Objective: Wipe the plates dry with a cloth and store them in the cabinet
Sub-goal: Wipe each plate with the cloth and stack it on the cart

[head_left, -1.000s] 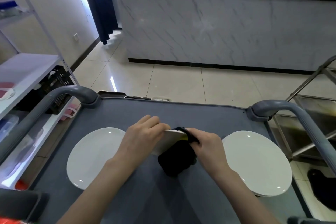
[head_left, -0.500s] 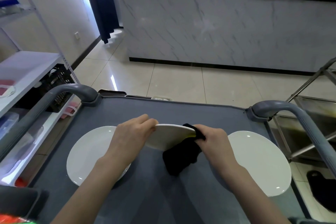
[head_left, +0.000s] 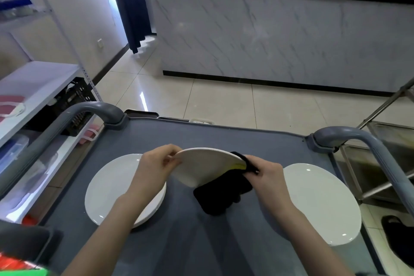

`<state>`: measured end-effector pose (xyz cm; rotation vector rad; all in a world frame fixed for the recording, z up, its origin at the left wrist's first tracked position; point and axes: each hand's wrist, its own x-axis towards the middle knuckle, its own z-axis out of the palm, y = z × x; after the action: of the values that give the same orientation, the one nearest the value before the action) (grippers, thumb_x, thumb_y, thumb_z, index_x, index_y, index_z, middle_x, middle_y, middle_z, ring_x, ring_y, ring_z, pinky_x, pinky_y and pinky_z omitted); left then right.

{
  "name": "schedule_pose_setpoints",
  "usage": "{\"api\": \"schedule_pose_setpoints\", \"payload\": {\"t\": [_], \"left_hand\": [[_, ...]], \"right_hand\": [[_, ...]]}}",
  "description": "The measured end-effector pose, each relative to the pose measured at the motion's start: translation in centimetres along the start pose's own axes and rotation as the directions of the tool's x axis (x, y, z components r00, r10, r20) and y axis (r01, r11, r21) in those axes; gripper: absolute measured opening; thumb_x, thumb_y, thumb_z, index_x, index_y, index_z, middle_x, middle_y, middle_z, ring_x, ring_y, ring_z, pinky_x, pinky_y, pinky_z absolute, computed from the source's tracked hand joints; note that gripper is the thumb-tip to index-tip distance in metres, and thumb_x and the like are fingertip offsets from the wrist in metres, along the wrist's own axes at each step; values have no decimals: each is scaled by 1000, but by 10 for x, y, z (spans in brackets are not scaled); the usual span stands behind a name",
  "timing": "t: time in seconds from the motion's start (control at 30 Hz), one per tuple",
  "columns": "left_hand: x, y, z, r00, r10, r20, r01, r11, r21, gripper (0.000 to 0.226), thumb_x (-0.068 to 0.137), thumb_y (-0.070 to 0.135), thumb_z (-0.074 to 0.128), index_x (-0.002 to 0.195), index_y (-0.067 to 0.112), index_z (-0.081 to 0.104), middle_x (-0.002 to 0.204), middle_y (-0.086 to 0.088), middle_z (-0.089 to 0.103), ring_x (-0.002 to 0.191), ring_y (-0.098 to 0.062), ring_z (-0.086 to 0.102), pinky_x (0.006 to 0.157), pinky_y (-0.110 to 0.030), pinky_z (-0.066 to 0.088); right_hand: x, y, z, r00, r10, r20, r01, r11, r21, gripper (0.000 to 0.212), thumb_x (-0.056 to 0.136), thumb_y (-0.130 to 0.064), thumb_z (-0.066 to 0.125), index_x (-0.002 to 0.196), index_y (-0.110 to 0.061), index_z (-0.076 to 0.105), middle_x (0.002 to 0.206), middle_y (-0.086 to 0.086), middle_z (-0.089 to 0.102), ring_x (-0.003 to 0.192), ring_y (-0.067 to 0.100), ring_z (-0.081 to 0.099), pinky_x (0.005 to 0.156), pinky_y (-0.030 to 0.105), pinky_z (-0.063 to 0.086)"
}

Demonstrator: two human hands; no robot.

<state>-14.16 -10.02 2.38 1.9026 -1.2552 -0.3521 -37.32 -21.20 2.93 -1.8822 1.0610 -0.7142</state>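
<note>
I hold a white plate (head_left: 205,167) tilted above the grey cart top (head_left: 224,139), its underside toward me. My left hand (head_left: 154,168) pinches its left rim. My right hand (head_left: 266,173) grips a black cloth (head_left: 221,195) folded over the plate's right rim; the cloth hangs down under the plate, and a bit of yellow shows at the rim. Two more white plates lie flat on the cart: the left plate (head_left: 109,188), partly under my left forearm, and the right plate (head_left: 322,204).
Grey handle bars rise at the cart's far left corner (head_left: 89,110) and far right corner (head_left: 349,134). White shelving (head_left: 33,87) with a black crate stands to the left, a metal rack (head_left: 392,163) to the right. A marble-fronted counter (head_left: 280,36) stands across the tiled floor.
The held plate has tipped up and turned, so more of its underside faces me. Both hands have spread apart, with the cloth staying on the right rim.
</note>
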Motion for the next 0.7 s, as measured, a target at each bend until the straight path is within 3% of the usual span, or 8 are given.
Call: {"api": "schedule_pose_setpoints", "payload": {"t": [0.1,0.23,0.37,0.5,0.6,0.67,0.7], "left_hand": [[-6,5,1,989,147,-20,-143,980,140,11,88,6,70,92,16,70,82,8,63,71,-12,53,65,-31,46],[-9,35,1,932,358,46,-344,841,417,17,80,2,76,88,17,70,75,-1,57,64,-24,56,44,-36,45],[-7,56,13,863,501,68,-479,767,426,15,79,5,77,87,17,74,75,1,60,68,-23,58,46,-36,48],[-3,35,4,955,294,-38,-281,938,201,11,81,10,77,88,18,73,85,6,67,80,-19,60,68,-29,47],[-6,6,-7,998,64,-11,-63,995,74,10,86,8,72,89,18,71,84,11,67,79,-11,61,70,-20,43],[-9,-2,-10,1000,29,7,-30,998,53,10,88,7,70,89,17,71,80,13,67,76,-9,58,69,-19,44],[-9,-2,-10,998,63,12,-64,992,106,8,88,8,70,89,16,71,79,11,67,73,-10,57,69,-26,46]], "right_hand": [[5,-2,-1,998,39,52,-37,998,-50,33,77,-5,59,93,-31,72,71,-8,69,67,10,61,64,35,52],[6,-18,7,991,-103,82,126,917,-379,31,80,-13,58,101,-32,71,82,-3,73,78,24,64,68,38,51],[3,-31,24,975,-185,121,220,845,-487,31,86,-18,56,111,-32,68,100,-5,73,93,25,64,75,37,49],[-1,-24,16,985,-170,27,172,959,-226,37,79,-1,63,102,-28,73,89,-9,74,83,16,67,74,36,52],[-3,-18,8,996,-84,-20,84,996,-24,45,76,5,61,96,-34,72,81,-16,72,76,5,65,71,30,53],[1,-15,5,1000,-4,3,4,1000,20,44,77,3,59,97,-34,72,80,-13,72,77,9,66,71,35,55],[3,-14,4,1000,18,17,-18,1000,-1,43,77,1,59,97,-34,73,80,-13,72,76,10,66,70,37,55]]}}
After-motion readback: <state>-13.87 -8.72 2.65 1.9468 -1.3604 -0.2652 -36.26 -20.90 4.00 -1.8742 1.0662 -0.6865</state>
